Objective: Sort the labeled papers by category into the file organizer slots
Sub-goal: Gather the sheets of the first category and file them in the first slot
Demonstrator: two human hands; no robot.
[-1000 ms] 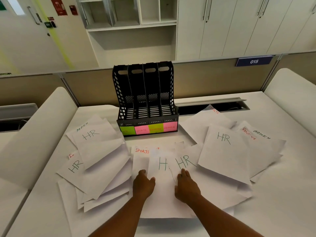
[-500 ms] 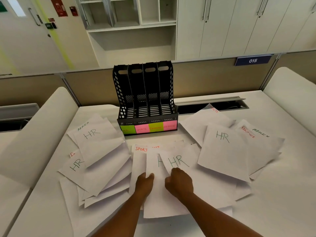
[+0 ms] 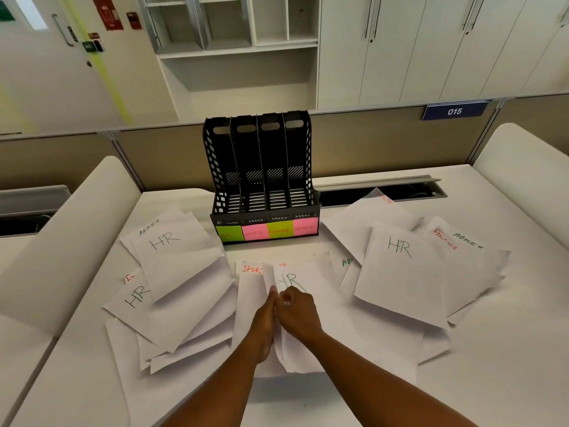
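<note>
Two bare hands meet in front of the black plastic four-slot file organizer (image 3: 261,180), which stands upright at the far middle of the white desk (image 3: 492,365). The left hand (image 3: 264,322) stands on edge, its fingers straight and together against the left side of a gathered white paper marked HR in green (image 3: 291,280). The right hand (image 3: 297,312) is curled, its fingers pinching that same paper from the right, so both hands are clamped on the sheet and touch each other. Just left of the held sheet lies a white paper lettered SPORTS in red (image 3: 249,288).

The organizer's front carries four sticky labels: green HR, pink SPORTS, green FINANCE, pink ADMIN. Its slots look empty. Left of the organizer lies a fanned heap of white papers (image 3: 172,288) showing HR and ADMIN; right of it, another loose heap (image 3: 409,272) showing HR, FINANCE and ADMIN.
</note>
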